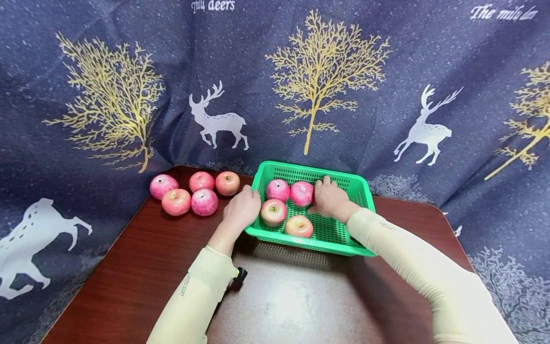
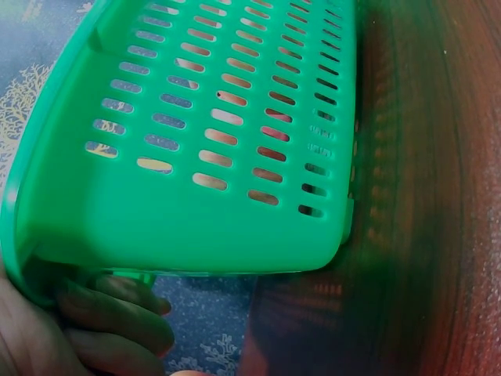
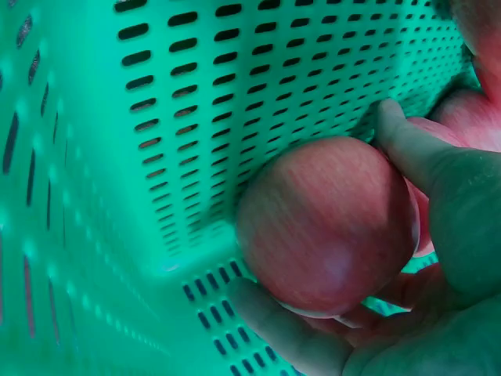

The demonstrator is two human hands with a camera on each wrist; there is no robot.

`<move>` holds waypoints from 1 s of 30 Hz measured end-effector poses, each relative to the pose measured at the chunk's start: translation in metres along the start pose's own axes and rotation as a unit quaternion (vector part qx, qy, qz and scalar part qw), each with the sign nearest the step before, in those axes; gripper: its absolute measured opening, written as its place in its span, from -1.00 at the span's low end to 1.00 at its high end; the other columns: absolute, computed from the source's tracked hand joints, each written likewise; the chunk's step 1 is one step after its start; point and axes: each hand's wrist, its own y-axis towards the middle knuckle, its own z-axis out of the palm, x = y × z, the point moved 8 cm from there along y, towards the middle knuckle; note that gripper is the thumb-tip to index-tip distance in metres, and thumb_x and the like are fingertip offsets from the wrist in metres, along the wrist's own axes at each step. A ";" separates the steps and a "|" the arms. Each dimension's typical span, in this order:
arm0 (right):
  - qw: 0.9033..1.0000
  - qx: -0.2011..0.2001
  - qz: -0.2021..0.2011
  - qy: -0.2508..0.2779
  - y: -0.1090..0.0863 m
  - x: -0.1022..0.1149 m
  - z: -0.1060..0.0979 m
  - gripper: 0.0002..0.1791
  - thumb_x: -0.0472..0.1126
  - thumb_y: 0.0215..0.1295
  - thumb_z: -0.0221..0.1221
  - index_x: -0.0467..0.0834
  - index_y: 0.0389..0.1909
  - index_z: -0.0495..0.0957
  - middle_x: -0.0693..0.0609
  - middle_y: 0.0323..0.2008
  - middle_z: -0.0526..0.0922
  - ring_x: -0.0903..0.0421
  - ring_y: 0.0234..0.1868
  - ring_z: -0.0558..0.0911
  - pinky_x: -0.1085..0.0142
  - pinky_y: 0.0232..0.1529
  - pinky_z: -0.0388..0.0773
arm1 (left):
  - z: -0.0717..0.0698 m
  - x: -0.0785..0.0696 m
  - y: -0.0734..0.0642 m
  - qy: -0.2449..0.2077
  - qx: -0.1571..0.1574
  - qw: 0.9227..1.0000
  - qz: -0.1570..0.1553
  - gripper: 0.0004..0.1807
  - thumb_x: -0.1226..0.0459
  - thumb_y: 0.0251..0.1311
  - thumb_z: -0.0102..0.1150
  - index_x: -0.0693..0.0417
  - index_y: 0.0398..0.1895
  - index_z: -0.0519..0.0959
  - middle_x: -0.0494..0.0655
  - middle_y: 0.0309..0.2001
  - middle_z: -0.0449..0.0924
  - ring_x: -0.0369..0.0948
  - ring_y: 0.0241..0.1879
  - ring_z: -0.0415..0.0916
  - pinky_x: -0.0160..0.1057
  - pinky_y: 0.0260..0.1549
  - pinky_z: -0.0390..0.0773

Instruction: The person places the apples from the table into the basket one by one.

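Observation:
A green slotted plastic basket [image 1: 309, 243] stands on the table, tilted slightly in the head view. At its left end my left hand [image 1: 242, 208] grips the rim; in the left wrist view its fingers [image 2: 117, 321] curl beneath the basket's edge. Inside the basket, toward the right, my right hand [image 1: 332, 198] holds a red apple [image 3: 325, 227] between thumb and fingers, low near the slotted floor. That apple is mostly hidden by the hand in the head view. Several other apples lie left of it in the basket, among them a pink apple [image 1: 302, 193] and a paler apple [image 1: 299, 226].
Several more apples, including a striped apple [image 1: 204, 202], are grouped on the brown table [image 1: 142, 267] left of the basket. A dark blue curtain [image 1: 258, 62] printed with trees and deer hangs behind and around the table.

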 end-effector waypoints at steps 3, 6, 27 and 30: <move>1.000 0.012 -0.003 -0.003 -0.002 -0.001 -0.004 0.18 0.36 0.26 0.55 -0.44 0.51 0.30 -0.45 0.36 0.34 -0.42 0.29 0.54 -0.22 0.05 0.72 | 0.000 -0.001 0.000 0.000 0.000 1.000 0.001 -0.45 -0.04 0.72 -0.32 0.18 0.29 0.50 0.27 0.20 0.68 0.28 0.20 0.66 0.36 0.10 0.58; 1.000 0.023 -0.010 -0.004 -0.008 -0.003 -0.016 0.16 0.36 0.31 0.50 -0.43 0.53 0.28 -0.44 0.37 0.36 -0.41 0.32 0.53 -0.23 0.08 0.69 | 0.000 -0.002 0.000 0.001 -0.001 1.000 0.004 -0.45 -0.03 0.73 -0.31 0.18 0.28 0.50 0.27 0.19 0.68 0.28 0.19 0.66 0.36 0.09 0.59; 0.989 -0.087 0.000 0.122 -0.080 -0.074 -0.107 0.02 0.31 0.50 0.35 -0.45 0.54 0.34 -0.49 0.37 0.43 -0.47 0.41 0.48 -0.40 0.32 0.43 | 0.000 -0.001 -0.001 -0.002 0.000 1.000 0.005 -0.42 -0.03 0.72 -0.33 0.21 0.35 0.49 0.28 0.24 0.67 0.29 0.23 0.65 0.37 0.13 0.57; 0.986 -0.096 0.006 0.136 -0.088 -0.085 -0.107 0.04 0.33 0.51 0.32 -0.45 0.56 0.32 -0.50 0.39 0.41 -0.46 0.41 0.46 -0.41 0.33 0.42 | 0.000 -0.001 -0.001 -0.004 0.001 1.000 0.006 -0.42 -0.02 0.72 -0.32 0.21 0.37 0.48 0.29 0.25 0.67 0.30 0.24 0.64 0.37 0.14 0.57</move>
